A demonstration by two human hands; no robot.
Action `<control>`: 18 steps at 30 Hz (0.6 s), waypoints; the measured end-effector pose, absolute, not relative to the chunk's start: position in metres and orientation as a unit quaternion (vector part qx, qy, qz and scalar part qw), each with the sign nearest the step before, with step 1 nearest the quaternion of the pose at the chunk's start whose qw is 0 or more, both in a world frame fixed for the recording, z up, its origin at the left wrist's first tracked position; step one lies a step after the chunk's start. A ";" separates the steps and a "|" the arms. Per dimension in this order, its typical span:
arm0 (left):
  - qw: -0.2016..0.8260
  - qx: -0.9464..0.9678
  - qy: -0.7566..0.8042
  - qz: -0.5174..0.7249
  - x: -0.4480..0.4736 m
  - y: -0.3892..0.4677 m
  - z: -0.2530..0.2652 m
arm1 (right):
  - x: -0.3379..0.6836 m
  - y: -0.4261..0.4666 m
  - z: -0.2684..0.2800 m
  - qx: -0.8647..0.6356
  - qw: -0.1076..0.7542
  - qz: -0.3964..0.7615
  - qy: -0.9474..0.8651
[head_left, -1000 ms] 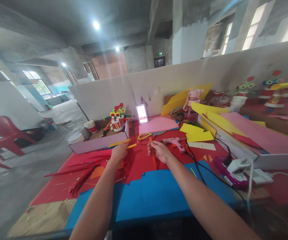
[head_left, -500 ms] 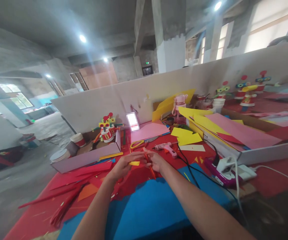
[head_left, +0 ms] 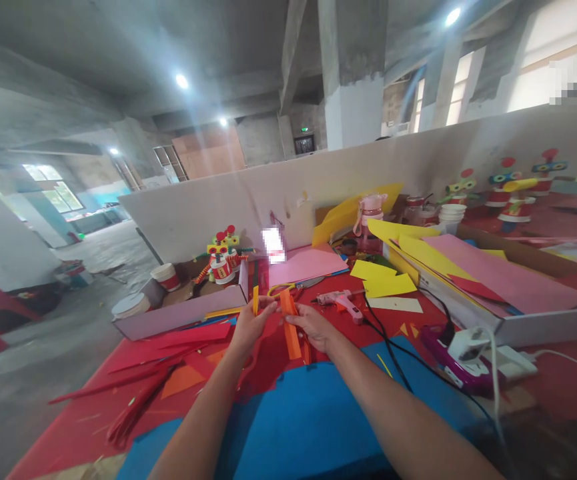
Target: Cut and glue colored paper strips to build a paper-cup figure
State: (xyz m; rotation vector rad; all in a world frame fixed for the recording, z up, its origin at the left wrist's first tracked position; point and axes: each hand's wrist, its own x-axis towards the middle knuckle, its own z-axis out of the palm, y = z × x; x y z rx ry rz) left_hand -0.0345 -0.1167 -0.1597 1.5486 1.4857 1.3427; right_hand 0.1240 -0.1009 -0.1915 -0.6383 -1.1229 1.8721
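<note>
My left hand (head_left: 254,320) is closed on a narrow yellow paper strip (head_left: 255,300) that stands upright from its fingers. In my right hand (head_left: 315,325) is an orange paper strip (head_left: 292,330), pinched near its upper part and hanging downward. The two hands are close together above the red tabletop, with a small gap between them. Just beyond them lie yellow-handled scissors (head_left: 283,289) and a pink glue gun (head_left: 342,303). A blue sheet (head_left: 303,413) covers the near side of the table, under my forearms.
A shallow box (head_left: 188,323) with paper-cup robot figures (head_left: 222,261) stands at the left. Yellow paper pieces (head_left: 393,285) lie at centre right, before a large box (head_left: 543,330) of coloured sheets. A purple power strip (head_left: 461,360) with cords is at the right. A partition (head_left: 248,187) runs behind.
My hands have moved apart. The orange strip has turned and now shows its broad face, and the yellow strip has swung from level to upright. The whole view has shifted slightly.
</note>
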 end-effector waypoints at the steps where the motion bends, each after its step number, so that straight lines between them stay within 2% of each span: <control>1: 0.310 0.582 0.558 0.504 -0.034 -0.116 -0.161 | 0.123 -0.103 -0.191 -0.252 0.410 0.746 -0.460; 7: 0.439 0.509 0.553 0.492 -0.040 -0.121 -0.161 | 0.122 -0.110 -0.188 -0.235 0.369 0.750 -0.496; 11: 0.504 0.458 0.483 0.550 -0.048 -0.125 -0.152 | 0.122 -0.104 -0.188 -0.243 0.422 0.758 -0.434; 14: 0.546 0.477 0.439 0.531 -0.042 -0.128 -0.149 | 0.120 -0.099 -0.190 -0.254 0.462 0.749 -0.400; 18: 0.523 0.516 0.480 0.481 -0.023 -0.132 -0.152 | 0.114 -0.100 -0.191 -0.261 0.457 0.764 -0.374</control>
